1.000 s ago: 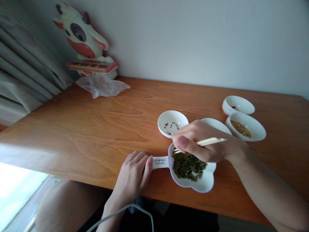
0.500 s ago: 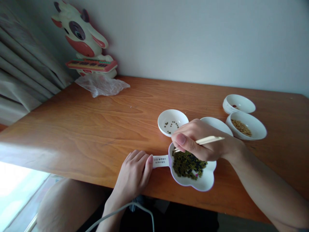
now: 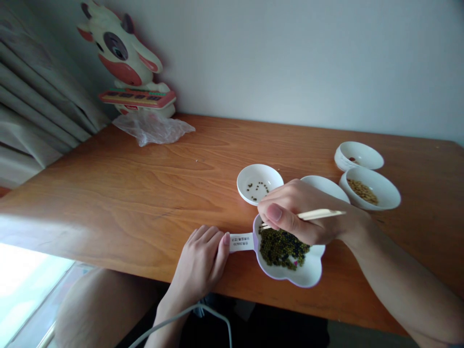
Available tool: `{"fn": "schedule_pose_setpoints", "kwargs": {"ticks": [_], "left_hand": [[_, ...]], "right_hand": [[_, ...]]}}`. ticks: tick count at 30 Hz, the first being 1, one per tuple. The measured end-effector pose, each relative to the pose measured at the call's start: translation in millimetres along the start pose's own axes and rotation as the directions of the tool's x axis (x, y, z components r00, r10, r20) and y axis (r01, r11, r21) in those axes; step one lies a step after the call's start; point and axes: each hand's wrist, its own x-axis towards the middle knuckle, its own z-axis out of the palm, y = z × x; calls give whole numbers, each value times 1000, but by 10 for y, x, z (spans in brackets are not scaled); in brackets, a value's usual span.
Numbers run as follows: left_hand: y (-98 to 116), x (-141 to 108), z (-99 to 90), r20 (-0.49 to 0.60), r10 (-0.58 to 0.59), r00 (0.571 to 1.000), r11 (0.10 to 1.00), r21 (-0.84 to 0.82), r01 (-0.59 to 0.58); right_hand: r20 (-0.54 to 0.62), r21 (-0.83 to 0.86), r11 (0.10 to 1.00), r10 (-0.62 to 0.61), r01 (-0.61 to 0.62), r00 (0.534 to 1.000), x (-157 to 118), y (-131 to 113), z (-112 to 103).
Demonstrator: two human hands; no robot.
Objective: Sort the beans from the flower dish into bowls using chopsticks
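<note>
My left hand (image 3: 203, 258) is closed on the white handle of a flower-shaped dish (image 3: 308, 273) with a purple rim. Green and dark beans (image 3: 281, 249) lie in that dish, with a small pink bit among them. Over its upper part is my right hand (image 3: 297, 210), closed on pale chopsticks (image 3: 321, 213) whose tips reach the beans near the dish's left edge. Just behind, a white bowl (image 3: 259, 176) holds scattered small beans. Another white bowl (image 3: 326, 186) is partly hidden behind my right hand.
On the right stand a bowl of tan beans (image 3: 387, 191) and a bowl with a few reddish pieces (image 3: 369, 157). A cow-shaped toy keyboard (image 3: 137, 96) and a clear plastic bag (image 3: 155, 128) are at the back left. A cable (image 3: 174, 316) crosses my left forearm.
The rear part of the chopsticks has shifted slightly right and down as my right hand tilts a little. The dish and my left hand are unchanged.
</note>
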Motion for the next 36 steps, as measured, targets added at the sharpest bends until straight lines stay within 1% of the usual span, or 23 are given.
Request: {"fn": "schedule_pose_setpoints", "kwargs": {"ticks": [12, 20, 25, 30, 33, 36], "left_hand": [[18, 21, -12, -7, 7, 1000, 1000, 21, -6], [16, 6, -12, -6, -2, 1000, 1000, 14, 2], [9, 5, -4, -8, -5, 1000, 1000, 7, 5], [19, 1, -16, 1, 0, 1000, 1000, 3, 0], [21, -4, -21, 1, -1, 1000, 1000, 9, 1], [15, -3, -16, -4, 2, 1000, 1000, 13, -2]], "right_hand": [[-48, -2, 1000, 18, -18, 999, 16, -45, 20], [-28, 15, 998, 69, -68, 997, 7, -19, 12], [-30, -4, 999, 46, -46, 999, -22, -62, -38], [-1, 6, 1000, 17, -17, 1000, 6, -60, -19], [13, -6, 1000, 26, -26, 1000, 25, -53, -7], [-7, -8, 999, 43, -43, 999, 9, -71, -27]]}}
